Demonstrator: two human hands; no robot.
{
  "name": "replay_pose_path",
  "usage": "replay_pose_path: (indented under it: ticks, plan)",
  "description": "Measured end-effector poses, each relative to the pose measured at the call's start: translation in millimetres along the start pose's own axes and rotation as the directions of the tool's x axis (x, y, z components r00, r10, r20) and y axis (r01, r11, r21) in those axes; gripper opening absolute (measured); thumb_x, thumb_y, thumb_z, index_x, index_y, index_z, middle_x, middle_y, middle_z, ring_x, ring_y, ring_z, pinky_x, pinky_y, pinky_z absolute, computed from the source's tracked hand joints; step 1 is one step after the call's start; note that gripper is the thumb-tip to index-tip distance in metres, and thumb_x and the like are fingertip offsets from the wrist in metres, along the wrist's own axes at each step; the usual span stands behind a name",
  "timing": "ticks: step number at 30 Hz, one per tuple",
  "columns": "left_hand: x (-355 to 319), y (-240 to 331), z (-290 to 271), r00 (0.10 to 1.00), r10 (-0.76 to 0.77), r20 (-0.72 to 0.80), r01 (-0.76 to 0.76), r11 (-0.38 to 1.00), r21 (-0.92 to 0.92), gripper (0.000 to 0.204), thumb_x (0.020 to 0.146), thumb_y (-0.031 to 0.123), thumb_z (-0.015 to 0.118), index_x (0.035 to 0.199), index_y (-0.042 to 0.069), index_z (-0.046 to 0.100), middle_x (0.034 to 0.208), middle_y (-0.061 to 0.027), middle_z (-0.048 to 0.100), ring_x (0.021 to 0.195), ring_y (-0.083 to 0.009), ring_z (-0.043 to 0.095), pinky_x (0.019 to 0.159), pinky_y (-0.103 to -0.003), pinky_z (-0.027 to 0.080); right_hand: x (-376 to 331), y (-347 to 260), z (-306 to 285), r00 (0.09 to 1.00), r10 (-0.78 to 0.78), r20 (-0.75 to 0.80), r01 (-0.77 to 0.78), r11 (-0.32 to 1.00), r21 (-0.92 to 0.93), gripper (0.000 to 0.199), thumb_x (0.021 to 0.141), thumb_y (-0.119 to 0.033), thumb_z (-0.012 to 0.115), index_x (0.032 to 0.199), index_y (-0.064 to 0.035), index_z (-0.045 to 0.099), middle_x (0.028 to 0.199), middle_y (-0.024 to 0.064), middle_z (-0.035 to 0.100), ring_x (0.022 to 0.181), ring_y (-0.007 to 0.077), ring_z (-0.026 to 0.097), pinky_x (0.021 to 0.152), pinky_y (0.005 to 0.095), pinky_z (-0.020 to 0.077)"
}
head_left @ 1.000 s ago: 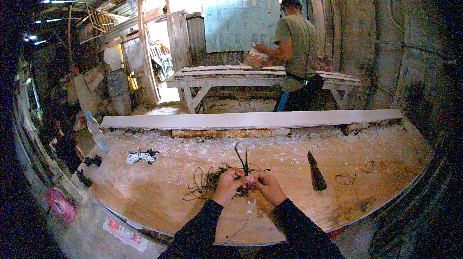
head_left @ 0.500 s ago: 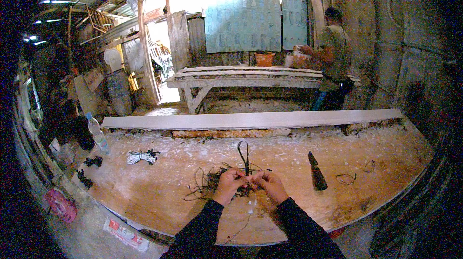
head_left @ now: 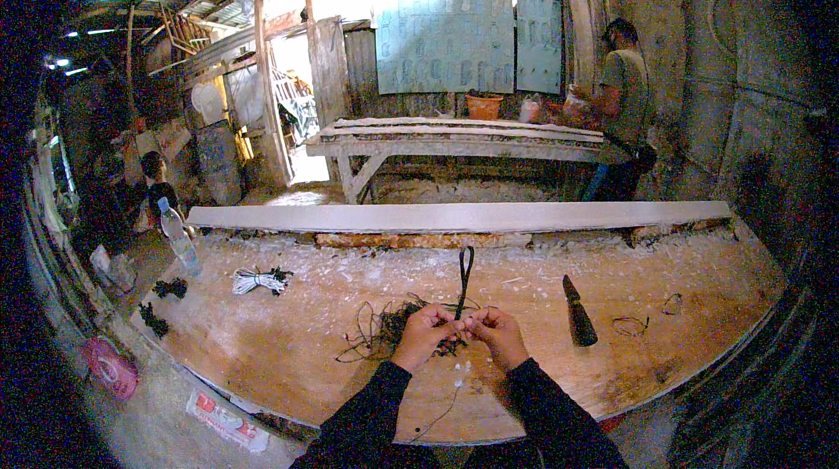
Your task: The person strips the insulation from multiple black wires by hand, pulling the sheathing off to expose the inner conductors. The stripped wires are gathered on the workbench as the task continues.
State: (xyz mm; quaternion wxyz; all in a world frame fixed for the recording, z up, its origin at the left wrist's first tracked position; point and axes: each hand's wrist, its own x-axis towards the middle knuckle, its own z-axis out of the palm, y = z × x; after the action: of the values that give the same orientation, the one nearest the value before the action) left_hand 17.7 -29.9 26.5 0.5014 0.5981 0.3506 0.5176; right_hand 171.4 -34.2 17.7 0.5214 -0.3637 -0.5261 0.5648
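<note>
A narrow black cord loop [head_left: 464, 281] stands up between my hands, its lower end pinched at the fingertips. My left hand [head_left: 424, 336] grips it from the left with thumb and fingers closed. From the right, my right hand [head_left: 496, 335] pinches at the same spot, the two sets of fingertips almost touching. Exactly how the cord runs inside the fingers is hidden. Beneath and beside my left hand lies a tangled heap of thin dark cords [head_left: 382, 329]. A loose strand [head_left: 450, 408] trails over the wooden table [head_left: 306, 355] toward its near edge.
On the table lie a white cord bundle [head_left: 259, 280], small black bunches [head_left: 154, 320], a dark pointed blade-like piece [head_left: 578, 316] and thin cord rings [head_left: 631, 326]. A long white board [head_left: 454, 217] borders the far side. A plastic bottle [head_left: 178, 237] stands left. Another person [head_left: 625, 106] works at the back bench [head_left: 463, 148].
The cord loop has shifted slightly right and up and leans a little, with both hands still on it. The person at the back has moved right; another person now shows at far left.
</note>
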Motion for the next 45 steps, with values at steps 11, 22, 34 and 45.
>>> replay_pose_path:
  ticks: [11, 22, 34, 45]
  plan:
    - [-2, 9, 1, 1.000, -0.022, -0.007, 0.022, 0.994, 0.105, 0.018, 0.071, 0.008, 0.065, 0.074, 0.004, 0.048, 0.070, -0.0026, 0.054, 0.059, -0.0084, 0.051, 0.052, -0.020, 0.043, -4, -6, 3, 0.998, -0.028, 0.059, 0.017, 0.984, 0.177, 0.011, 0.075, -0.008, 0.058, 0.084, -0.0022, 0.056, 0.075, 0.0035, 0.059, 0.070, 0.0123, 0.056, 0.066, 0.0253, 0.0455]
    - [0, -4, -3, 0.999, -0.034, 0.011, 0.035, 0.973, -0.226, 0.015, 0.074, 0.009, 0.061, 0.077, 0.004, 0.047, 0.071, -0.0037, 0.054, 0.064, -0.0102, 0.054, 0.056, -0.021, 0.045, 1, 6, 3, 0.986, -0.151, -0.072, 0.154, 0.988, 0.032, 0.007, 0.076, -0.007, 0.057, 0.081, -0.0020, 0.057, 0.073, 0.0029, 0.059, 0.067, 0.0097, 0.054, 0.062, 0.0217, 0.0428]
    - [3, -7, -10, 0.987, -0.145, 0.070, 0.155, 0.971, -0.182, 0.023, 0.072, 0.005, 0.062, 0.088, 0.004, 0.044, 0.081, -0.0041, 0.052, 0.076, -0.0138, 0.055, 0.063, -0.025, 0.048, -15, -15, 17, 0.715, -0.683, 0.149, 0.555, 0.425, -0.715, 0.014, 0.068, 0.001, 0.059, 0.080, -0.0035, 0.054, 0.086, 0.0110, 0.057, 0.074, 0.0257, 0.056, 0.065, 0.0294, 0.0458]
    - [5, -13, -20, 0.946, -0.231, 0.227, 0.309, 0.854, -0.419, 0.032, 0.073, 0.006, 0.062, 0.097, 0.005, 0.040, 0.087, -0.0072, 0.054, 0.076, -0.0151, 0.055, 0.065, -0.026, 0.047, -15, -6, 9, 0.777, -0.511, 0.368, 0.612, 0.475, -0.633, 0.022, 0.069, 0.005, 0.050, 0.089, -0.0047, 0.049, 0.099, 0.0134, 0.054, 0.083, 0.0313, 0.055, 0.069, 0.0344, 0.0457]
